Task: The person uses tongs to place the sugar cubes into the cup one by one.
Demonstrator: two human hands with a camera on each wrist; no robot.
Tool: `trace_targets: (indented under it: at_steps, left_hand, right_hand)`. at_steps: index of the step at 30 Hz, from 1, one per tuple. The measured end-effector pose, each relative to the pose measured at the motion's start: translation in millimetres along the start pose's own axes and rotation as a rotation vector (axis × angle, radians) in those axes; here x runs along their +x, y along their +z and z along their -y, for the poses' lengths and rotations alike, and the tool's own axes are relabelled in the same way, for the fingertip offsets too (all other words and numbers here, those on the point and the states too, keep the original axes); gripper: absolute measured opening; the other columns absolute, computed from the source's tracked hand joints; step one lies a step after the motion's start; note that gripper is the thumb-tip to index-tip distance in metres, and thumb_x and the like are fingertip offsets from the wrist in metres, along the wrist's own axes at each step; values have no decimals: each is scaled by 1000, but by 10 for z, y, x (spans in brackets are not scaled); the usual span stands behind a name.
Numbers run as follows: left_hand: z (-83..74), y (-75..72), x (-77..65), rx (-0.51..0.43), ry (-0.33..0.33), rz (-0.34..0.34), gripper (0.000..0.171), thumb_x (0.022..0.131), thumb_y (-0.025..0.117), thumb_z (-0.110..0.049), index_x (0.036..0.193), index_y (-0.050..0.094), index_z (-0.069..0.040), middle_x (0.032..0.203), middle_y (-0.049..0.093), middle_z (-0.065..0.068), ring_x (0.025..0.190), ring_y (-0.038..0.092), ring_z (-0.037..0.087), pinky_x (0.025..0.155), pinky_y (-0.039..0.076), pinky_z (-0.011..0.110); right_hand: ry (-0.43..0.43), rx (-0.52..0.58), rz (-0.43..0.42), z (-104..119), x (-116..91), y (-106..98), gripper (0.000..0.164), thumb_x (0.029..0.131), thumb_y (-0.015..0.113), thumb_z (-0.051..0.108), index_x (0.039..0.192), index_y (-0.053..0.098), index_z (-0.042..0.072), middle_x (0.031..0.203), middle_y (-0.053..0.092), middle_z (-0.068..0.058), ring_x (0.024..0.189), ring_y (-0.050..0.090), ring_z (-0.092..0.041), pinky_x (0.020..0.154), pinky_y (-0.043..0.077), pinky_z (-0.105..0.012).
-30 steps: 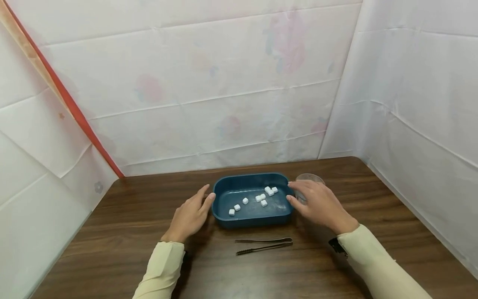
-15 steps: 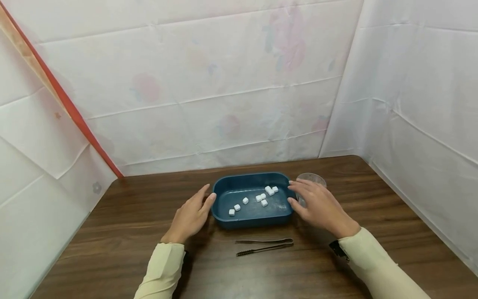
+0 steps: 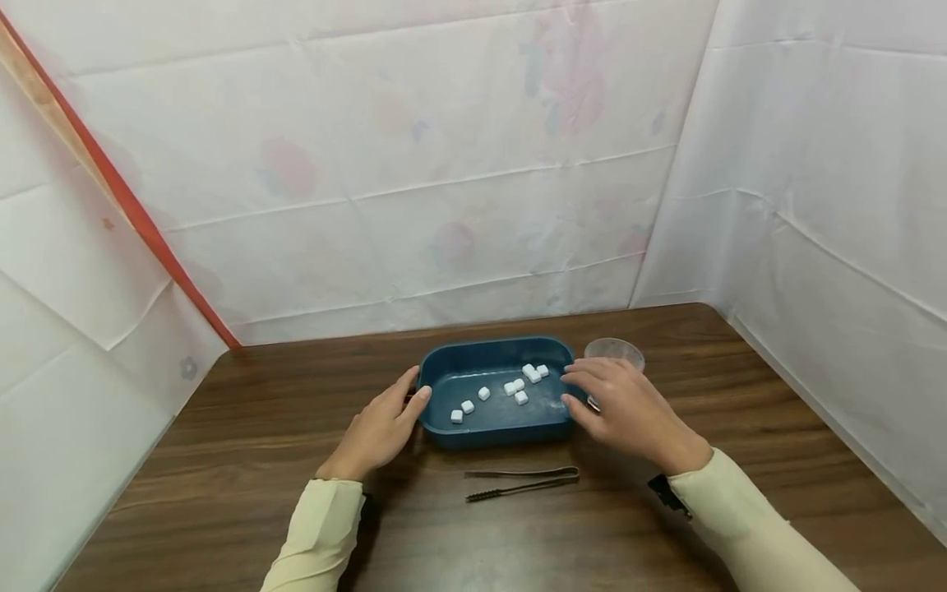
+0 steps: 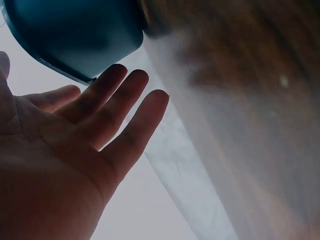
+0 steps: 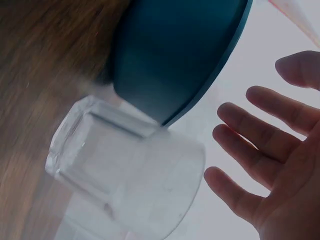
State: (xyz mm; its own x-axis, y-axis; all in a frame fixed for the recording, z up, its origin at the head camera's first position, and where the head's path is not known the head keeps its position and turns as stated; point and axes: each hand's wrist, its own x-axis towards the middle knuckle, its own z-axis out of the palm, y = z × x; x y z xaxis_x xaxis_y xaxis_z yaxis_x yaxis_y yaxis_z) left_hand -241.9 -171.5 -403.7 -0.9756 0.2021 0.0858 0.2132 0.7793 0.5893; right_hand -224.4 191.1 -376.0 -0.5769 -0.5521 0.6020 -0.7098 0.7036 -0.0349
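Observation:
A dark blue rectangular tray [image 3: 496, 438] with raised walls holds several small white cubes [image 3: 484, 394]. My left hand [image 3: 376, 432] is at its left end, thumb by the rim. In the left wrist view the fingers [image 4: 135, 130] are loosely extended, tips close to the tray wall [image 4: 85, 35]. At the opposite end, my right hand [image 3: 629, 411] has its fingertips over the right rim, palm facing the tray. A clear cup [image 5: 130, 170] stands beside the tray, partly hidden behind this hand in the head view. In the right wrist view the fingers are spread and hold nothing.
Metal tongs [image 3: 525, 488] lie in front of the tray, bend to the right. Under everything is a dark wood-grain table [image 3: 244, 460]. Pale floral sheeting [image 3: 444, 205] rises behind and on both sides, with a red strip [image 3: 148, 230] at the left.
Both hands have edged slightly inward at the tray's ends. The right hand has shifted a little left, so more of the cup's rim shows. Cubes and tongs lie as before.

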Motion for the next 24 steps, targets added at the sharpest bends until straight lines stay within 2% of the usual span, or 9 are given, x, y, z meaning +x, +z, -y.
trace_targets:
  at_steps: [4,8,12,18,24]
  left_hand:
    - [1,-20,-14,-6,12,11,81,99,32,-71,161,27,-18,157,40,9,141,40,34,110,33,62]
    - [-14,-20,-18,-9,24,13,80,99,34,-71,160,27,-19,157,40,8,141,41,32,110,35,61]
    - [-21,-23,-21,-1,33,-1,80,99,35,-70,160,29,-18,156,41,8,140,42,31,109,36,60]
    - [-35,-22,-12,10,37,1,80,98,34,-71,159,31,-18,157,40,7,141,40,31,111,34,59]
    - [-29,-23,-26,18,34,15,81,98,33,-71,159,31,-18,157,39,8,142,40,32,111,34,59]
  right_hand:
    - [-59,9,-21,82,25,21,26,87,76,22,108,75,6,106,73,-7,99,69,-25,89,54,-51]
    - [-46,26,-42,159,24,41,17,89,74,21,100,77,9,92,74,0,79,69,-14,71,58,-39]
    - [-30,48,-60,211,25,74,7,90,72,18,88,76,12,78,69,6,65,61,-5,56,53,-28]
    - [-71,69,-88,241,37,110,6,87,73,15,81,73,17,72,63,10,60,53,-1,52,48,-24]
    - [-105,84,-24,288,25,125,12,89,71,17,78,68,20,69,57,13,56,45,2,49,41,-19]
